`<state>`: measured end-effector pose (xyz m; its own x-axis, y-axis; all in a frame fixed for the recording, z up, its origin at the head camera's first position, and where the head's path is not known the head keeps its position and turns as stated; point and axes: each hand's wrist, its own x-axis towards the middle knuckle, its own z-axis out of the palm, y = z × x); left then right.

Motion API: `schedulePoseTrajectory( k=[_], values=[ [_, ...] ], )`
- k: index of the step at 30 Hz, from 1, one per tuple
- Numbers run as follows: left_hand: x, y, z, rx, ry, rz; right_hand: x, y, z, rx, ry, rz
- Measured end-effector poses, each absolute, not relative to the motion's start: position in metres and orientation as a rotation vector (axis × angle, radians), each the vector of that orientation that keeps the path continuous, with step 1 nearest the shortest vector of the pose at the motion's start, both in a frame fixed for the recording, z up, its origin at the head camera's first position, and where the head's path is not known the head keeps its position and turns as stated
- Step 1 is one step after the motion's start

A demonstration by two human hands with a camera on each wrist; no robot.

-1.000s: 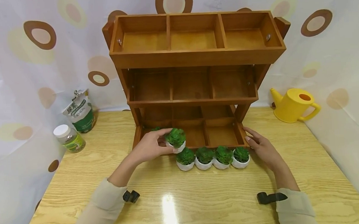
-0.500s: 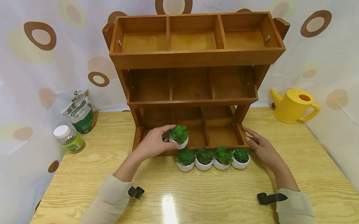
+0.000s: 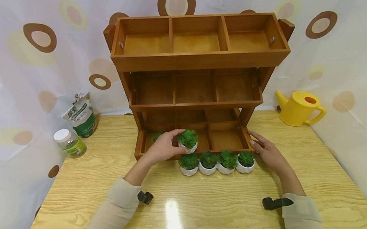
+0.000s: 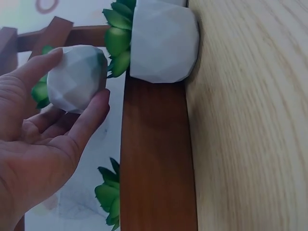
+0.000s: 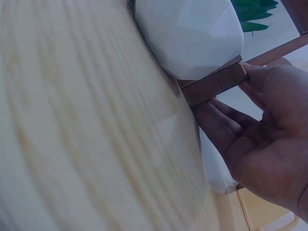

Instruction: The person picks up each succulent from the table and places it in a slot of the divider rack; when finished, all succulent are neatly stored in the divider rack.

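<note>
My left hand [image 3: 166,146] grips a small potted succulent [image 3: 188,139] by its white faceted pot. In the left wrist view, the thumb and fingers sit round this pot [image 4: 77,79], raised beside the front board of the wooden plant shelf [image 3: 201,61]. Another succulent [image 3: 156,136] is in the bottom tier's left compartment, partly hidden behind the hand. Several potted succulents [image 3: 208,163] stand in a row along the shelf's front. With thumb and fingers, my right hand [image 3: 269,153] holds the shelf's lower right front corner [image 5: 216,85], next to the row's rightmost pot [image 5: 190,36].
The shelf has three tiers, each split by dividers. To its left are a green-and-white pouch [image 3: 81,115] and a white-capped jar [image 3: 70,143]. A yellow watering can [image 3: 300,107] stands at the right on the wooden table [image 3: 224,205]. A patterned sheet [image 3: 47,86] hangs behind.
My left hand has carried its succulent rightward, from over the bottom tier's left compartment to the middle one. The right hand stays at the shelf corner.
</note>
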<state>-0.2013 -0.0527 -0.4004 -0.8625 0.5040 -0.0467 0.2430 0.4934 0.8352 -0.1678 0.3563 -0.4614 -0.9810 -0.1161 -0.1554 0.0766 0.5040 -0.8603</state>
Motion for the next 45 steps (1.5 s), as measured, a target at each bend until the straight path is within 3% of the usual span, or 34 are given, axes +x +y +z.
schedulePoseTrajectory(
  k=[45],
  values=[
    [-0.222, 0.0, -0.429, 0.605, 2.597, 1.137, -0.167, 0.354, -0.46, -0.02, 2.559, -1.47]
  ],
)
